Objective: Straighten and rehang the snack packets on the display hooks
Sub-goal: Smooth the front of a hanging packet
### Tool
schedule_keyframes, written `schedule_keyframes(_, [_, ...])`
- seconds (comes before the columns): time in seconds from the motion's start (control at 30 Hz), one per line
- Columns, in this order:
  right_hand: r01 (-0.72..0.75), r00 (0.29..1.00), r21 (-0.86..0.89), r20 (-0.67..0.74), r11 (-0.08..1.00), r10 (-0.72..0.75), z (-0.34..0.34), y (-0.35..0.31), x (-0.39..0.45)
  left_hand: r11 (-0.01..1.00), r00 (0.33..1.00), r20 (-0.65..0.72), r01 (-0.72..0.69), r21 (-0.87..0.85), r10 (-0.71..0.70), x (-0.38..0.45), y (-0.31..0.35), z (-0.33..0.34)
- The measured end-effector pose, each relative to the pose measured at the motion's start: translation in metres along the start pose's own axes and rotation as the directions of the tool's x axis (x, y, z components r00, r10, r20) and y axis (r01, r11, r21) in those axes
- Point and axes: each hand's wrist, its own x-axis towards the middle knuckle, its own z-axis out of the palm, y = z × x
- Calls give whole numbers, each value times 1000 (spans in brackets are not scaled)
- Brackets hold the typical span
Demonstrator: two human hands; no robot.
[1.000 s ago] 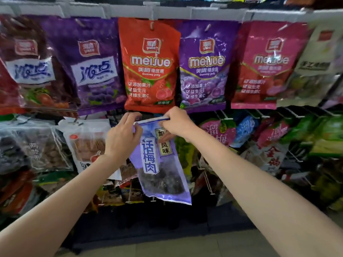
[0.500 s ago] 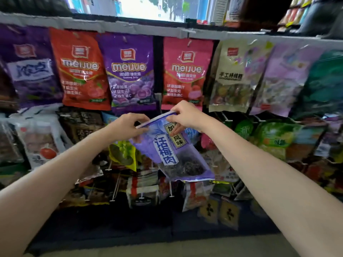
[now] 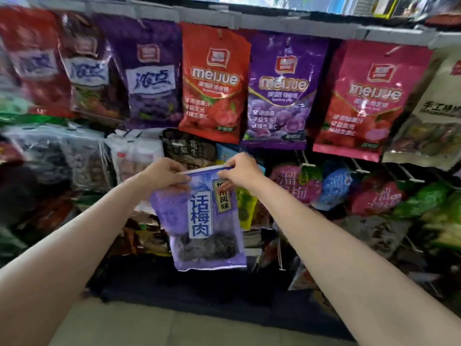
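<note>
A light purple plum snack packet [image 3: 202,221] with a clear window and dark fruit inside hangs upright in front of the second row of the display. My left hand [image 3: 163,177] pinches its top left corner. My right hand [image 3: 240,169] pinches the top edge at the right. The packet's hang hole is hidden under my fingers, and I cannot tell whether it sits on a hook. Behind my hands are a dark packet [image 3: 187,148] and a blue one [image 3: 225,153].
The top rail carries a red Meijue packet [image 3: 214,81], a purple one [image 3: 284,93] and a pink one [image 3: 369,96]. White wire hooks [image 3: 305,161] stick out at the right above pink, blue and green packets. Lower rows are crowded with tilted packets. Pale floor lies below.
The view swung right and then back left along the shelf. The purple packet went from tilted to hanging nearly straight, still held by both hands at its top.
</note>
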Motion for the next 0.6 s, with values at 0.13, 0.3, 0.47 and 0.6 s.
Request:
schedule_keyframes(0.13, [-81,995,195,-39,978,90,28,-17,27,981,1000,-11,20,-195,-22,31,-10,-34])
schedule_keyframes(0.3, [-118,976,131,-165,984,139,44,-26,61,980,999,-42,-7,-198,-2,65,-15,-45])
schedule_keyframes(0.47, [-119,947,200,-273,973,172,43,-31,81,972,994,-99,-76,-220,55,92,-9,-43])
schedule_keyframes(0.6, [-112,935,234,-303,966,183,47,-29,90,972,989,-134,-93,-216,65,102,-13,-43])
